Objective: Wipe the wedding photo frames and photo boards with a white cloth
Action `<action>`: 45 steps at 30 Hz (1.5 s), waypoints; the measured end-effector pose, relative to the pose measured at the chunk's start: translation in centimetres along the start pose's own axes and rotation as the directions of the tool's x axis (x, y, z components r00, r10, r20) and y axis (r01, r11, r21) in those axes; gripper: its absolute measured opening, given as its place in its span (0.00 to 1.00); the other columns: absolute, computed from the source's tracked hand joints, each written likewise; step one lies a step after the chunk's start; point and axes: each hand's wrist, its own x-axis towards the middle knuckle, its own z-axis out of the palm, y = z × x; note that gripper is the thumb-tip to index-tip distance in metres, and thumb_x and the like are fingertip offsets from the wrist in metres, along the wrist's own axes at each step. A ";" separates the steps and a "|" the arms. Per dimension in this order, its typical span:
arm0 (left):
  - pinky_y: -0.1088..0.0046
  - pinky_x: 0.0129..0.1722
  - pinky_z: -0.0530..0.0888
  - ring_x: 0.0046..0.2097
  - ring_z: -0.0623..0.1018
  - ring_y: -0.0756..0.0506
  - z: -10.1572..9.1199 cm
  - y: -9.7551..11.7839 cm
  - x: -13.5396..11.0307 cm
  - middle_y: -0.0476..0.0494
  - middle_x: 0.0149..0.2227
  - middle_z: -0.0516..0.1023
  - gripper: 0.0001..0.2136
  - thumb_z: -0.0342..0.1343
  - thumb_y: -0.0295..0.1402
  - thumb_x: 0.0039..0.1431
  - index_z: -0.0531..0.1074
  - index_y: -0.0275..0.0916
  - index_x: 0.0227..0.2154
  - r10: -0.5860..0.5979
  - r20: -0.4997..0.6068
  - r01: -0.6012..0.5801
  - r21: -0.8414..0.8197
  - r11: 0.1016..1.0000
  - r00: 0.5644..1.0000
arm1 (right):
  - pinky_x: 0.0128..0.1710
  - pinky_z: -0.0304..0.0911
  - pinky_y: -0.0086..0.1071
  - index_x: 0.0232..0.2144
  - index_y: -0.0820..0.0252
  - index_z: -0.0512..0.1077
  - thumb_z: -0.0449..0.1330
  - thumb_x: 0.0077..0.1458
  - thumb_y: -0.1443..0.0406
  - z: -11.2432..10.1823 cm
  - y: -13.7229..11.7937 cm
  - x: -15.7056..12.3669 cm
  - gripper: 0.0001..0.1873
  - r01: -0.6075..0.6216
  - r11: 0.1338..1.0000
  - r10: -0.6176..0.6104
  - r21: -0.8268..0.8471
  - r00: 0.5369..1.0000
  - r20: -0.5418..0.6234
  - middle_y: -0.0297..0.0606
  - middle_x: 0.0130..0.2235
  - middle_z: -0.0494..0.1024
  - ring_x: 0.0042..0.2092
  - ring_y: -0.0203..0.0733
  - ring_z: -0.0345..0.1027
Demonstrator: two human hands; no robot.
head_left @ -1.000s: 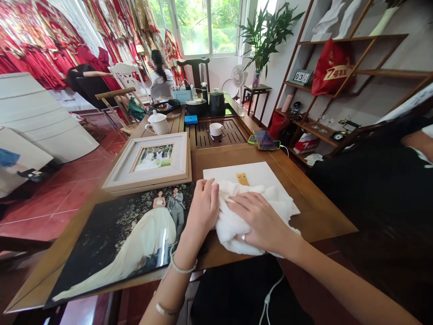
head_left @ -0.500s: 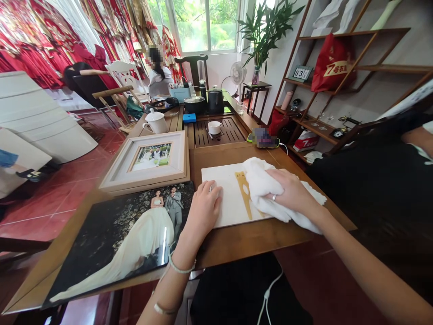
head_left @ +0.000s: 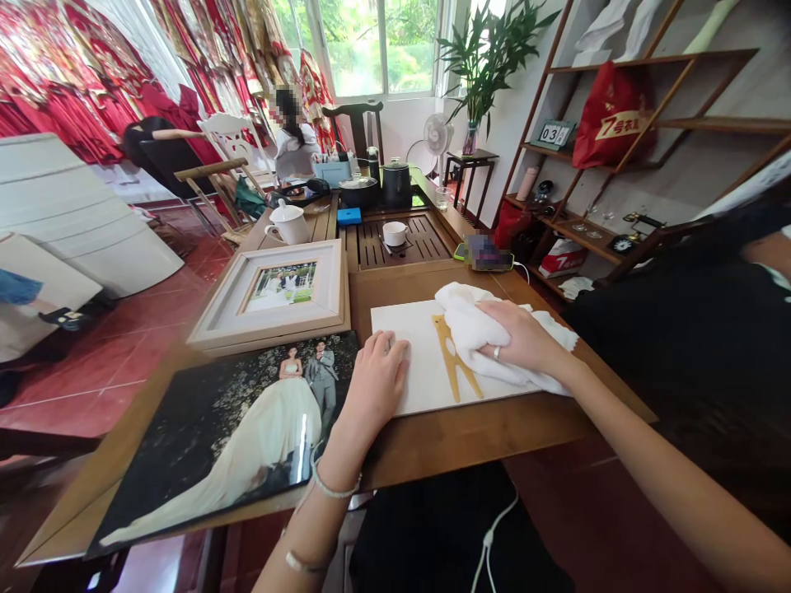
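My left hand [head_left: 378, 379] lies over the left edge of a flat white board [head_left: 417, 366], fingers lightly bent and resting on its surface. A bunched white cloth [head_left: 466, 321] is gripped under my right hand [head_left: 519, 333], pressed onto the board's right half. Beside the cloth, a tan shape with long legs [head_left: 448, 354] shows on the board; the cloth covers part of it. Left of my left hand, a large glossy wedding photo panel [head_left: 247, 428] lies on the wooden table [head_left: 432, 445].
Behind the photo panel lies a pale framed picture [head_left: 334, 288]. A lidded white mug [head_left: 288, 224], a slatted tea tray [head_left: 426, 247] holding a white cup [head_left: 395, 234], and a phone [head_left: 488, 254] with a cable are farther back. A person sits beyond the table; another's dark clothing [head_left: 667, 329] is at right.
My right hand and the cloth have shifted slightly left and away from me, uncovering more of the tan shape's legs. The left hand stays on the board.
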 end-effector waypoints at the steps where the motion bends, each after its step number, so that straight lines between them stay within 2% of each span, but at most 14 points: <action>1: 0.52 0.56 0.71 0.61 0.68 0.35 0.0 0.0 0.0 0.35 0.56 0.70 0.12 0.49 0.27 0.65 0.70 0.39 0.49 0.000 0.008 0.000 0.003 1.000 1.000 | 0.52 0.64 0.52 0.53 0.58 0.69 0.62 0.48 0.59 -0.2 -0.5 -1.1 0.29 0.006 1.000 -0.006 -0.012 1.000 -0.007 0.47 0.54 0.76 0.54 0.60 0.69; 5: 0.52 0.57 0.70 0.61 0.67 0.34 -0.1 0.2 0.0 0.34 0.56 0.70 0.12 0.48 0.27 0.65 0.70 0.37 0.49 -0.004 0.022 0.004 0.004 1.000 1.000 | 0.52 0.64 0.52 0.54 0.54 0.68 0.63 0.48 0.60 -1.3 -1.9 -4.8 0.29 0.057 0.998 -0.056 -0.019 0.998 0.022 0.45 0.55 0.75 0.55 0.60 0.68; 9: 0.53 0.57 0.70 0.61 0.68 0.35 0.0 0.1 0.0 0.34 0.56 0.70 0.12 0.49 0.27 0.65 0.69 0.38 0.49 -0.003 0.009 0.003 0.008 1.000 1.000 | 0.51 0.65 0.52 0.54 0.54 0.68 0.64 0.47 0.60 -1.5 -1.8 -5.5 0.30 0.043 0.999 -0.043 0.030 0.999 0.017 0.45 0.54 0.75 0.54 0.60 0.69; 16: 0.53 0.58 0.71 0.62 0.68 0.34 0.5 -0.4 0.2 0.32 0.57 0.71 0.15 0.50 0.29 0.65 0.68 0.33 0.53 0.004 -0.001 -0.004 0.000 1.000 1.000 | 0.51 0.64 0.57 0.53 0.58 0.69 0.63 0.49 0.57 0.1 -0.2 -1.6 0.28 -0.116 0.992 0.117 0.041 0.993 -0.020 0.49 0.54 0.75 0.54 0.63 0.68; 22: 0.53 0.57 0.71 0.62 0.68 0.35 0.8 -0.6 0.1 0.33 0.57 0.72 0.15 0.50 0.29 0.65 0.68 0.35 0.53 0.021 -0.031 -0.020 0.011 1.000 0.999 | 0.51 0.64 0.57 0.52 0.58 0.70 0.63 0.49 0.55 1.1 0.7 2.0 0.28 -0.198 0.980 0.198 0.015 0.980 -0.035 0.48 0.55 0.75 0.53 0.64 0.67; 26: 0.54 0.58 0.70 0.62 0.67 0.34 0.6 -0.3 0.1 0.32 0.58 0.71 0.16 0.49 0.29 0.65 0.67 0.32 0.54 0.004 -0.002 -0.004 0.027 1.000 1.000 | 0.51 0.64 0.57 0.52 0.58 0.70 0.62 0.49 0.56 1.1 0.4 1.8 0.28 -0.138 0.990 0.138 -0.001 0.990 -0.040 0.48 0.54 0.75 0.54 0.63 0.67; 30: 0.55 0.59 0.70 0.62 0.67 0.34 0.4 -0.1 0.1 0.32 0.58 0.70 0.16 0.49 0.29 0.65 0.67 0.31 0.54 -0.009 0.013 0.009 0.036 0.999 1.000 | 0.54 0.62 0.56 0.53 0.57 0.70 0.62 0.49 0.58 0.3 -1.1 -0.9 0.28 -0.017 1.000 0.017 -0.016 1.000 -0.012 0.47 0.55 0.75 0.56 0.61 0.66; 34: 0.55 0.59 0.69 0.62 0.67 0.34 0.5 0.0 0.1 0.31 0.58 0.70 0.16 0.48 0.29 0.66 0.67 0.30 0.54 -0.013 0.008 0.013 0.037 0.999 1.000 | 0.55 0.62 0.55 0.55 0.54 0.69 0.63 0.47 0.60 -1.2 -2.0 -3.9 0.30 0.075 0.997 -0.076 0.024 0.995 0.071 0.45 0.56 0.74 0.57 0.60 0.67; 37: 0.55 0.58 0.70 0.62 0.67 0.34 0.7 -0.1 0.0 0.32 0.59 0.70 0.16 0.48 0.30 0.66 0.67 0.31 0.54 -0.013 0.001 0.013 0.040 0.999 1.000 | 0.56 0.62 0.54 0.56 0.54 0.70 0.65 0.45 0.61 -2.1 -1.8 -4.7 0.33 0.119 0.987 -0.133 0.104 0.982 0.136 0.46 0.56 0.74 0.58 0.61 0.66; 40: 0.55 0.57 0.71 0.62 0.67 0.34 0.9 -0.2 0.0 0.33 0.58 0.70 0.15 0.48 0.30 0.66 0.67 0.34 0.53 -0.008 -0.016 0.009 0.045 0.999 1.000 | 0.56 0.63 0.53 0.54 0.55 0.72 0.66 0.44 0.61 -2.1 -1.2 -3.8 0.31 0.102 0.983 -0.123 0.154 0.984 0.128 0.46 0.56 0.75 0.58 0.60 0.67; 45: 0.56 0.57 0.70 0.62 0.67 0.35 0.8 -0.2 -0.1 0.33 0.58 0.70 0.14 0.48 0.30 0.66 0.66 0.35 0.53 0.001 -0.016 0.000 0.048 0.999 1.000 | 0.53 0.65 0.53 0.50 0.54 0.73 0.65 0.44 0.60 0.1 -0.3 0.4 0.27 -0.073 0.987 0.072 0.141 0.997 0.014 0.44 0.53 0.77 0.53 0.59 0.70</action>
